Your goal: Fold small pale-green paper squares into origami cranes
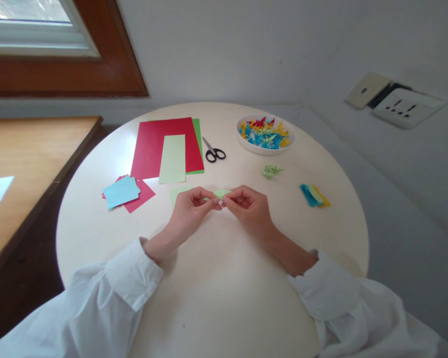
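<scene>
My left hand and my right hand meet over the middle of the round cream table. Both pinch a small pale green folded paper between thumb and fingers, just above the tabletop. A pale green paper square lies flat just beyond my left hand. A finished green folded paper figure sits a little beyond my right hand.
A white dish of several coloured folded figures stands at the back right. Black scissors lie beside red, green and pale green sheets. Blue and red squares lie left; small coloured paper pieces lie right. A wooden desk stands left.
</scene>
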`<state>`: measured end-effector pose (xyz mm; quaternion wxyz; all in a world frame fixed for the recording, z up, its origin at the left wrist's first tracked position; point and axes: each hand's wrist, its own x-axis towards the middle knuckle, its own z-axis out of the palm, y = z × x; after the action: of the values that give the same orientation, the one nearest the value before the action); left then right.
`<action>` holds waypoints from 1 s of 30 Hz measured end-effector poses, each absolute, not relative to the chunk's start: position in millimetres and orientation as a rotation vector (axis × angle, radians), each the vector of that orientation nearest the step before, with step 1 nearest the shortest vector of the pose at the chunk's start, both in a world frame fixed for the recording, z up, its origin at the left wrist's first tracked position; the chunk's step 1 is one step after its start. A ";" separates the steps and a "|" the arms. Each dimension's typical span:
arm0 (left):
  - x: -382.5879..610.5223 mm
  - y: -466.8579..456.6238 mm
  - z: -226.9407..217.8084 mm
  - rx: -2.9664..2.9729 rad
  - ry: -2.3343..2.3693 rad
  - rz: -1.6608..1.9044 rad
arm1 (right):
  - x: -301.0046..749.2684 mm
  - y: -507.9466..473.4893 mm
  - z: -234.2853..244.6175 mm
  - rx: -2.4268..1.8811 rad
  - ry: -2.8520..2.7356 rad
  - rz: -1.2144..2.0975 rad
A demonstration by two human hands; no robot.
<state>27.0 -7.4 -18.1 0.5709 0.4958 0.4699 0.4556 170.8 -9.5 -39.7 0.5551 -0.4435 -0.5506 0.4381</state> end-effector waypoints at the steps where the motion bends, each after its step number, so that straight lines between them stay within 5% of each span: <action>1: 27.1 -7.3 -18.1 1.163 1.103 1.073 | 170.8 -9.4 -39.7 -1.045 -1.303 1.032; 30: 29.5 -8.7 -17.3 1.290 1.203 1.102 | 173.8 -6.0 -39.2 -1.087 -1.521 0.890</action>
<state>29.5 -8.7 -17.3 0.5062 0.5348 0.4989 0.4570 173.8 -6.0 -39.2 0.5104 -0.4514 -0.6317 0.3696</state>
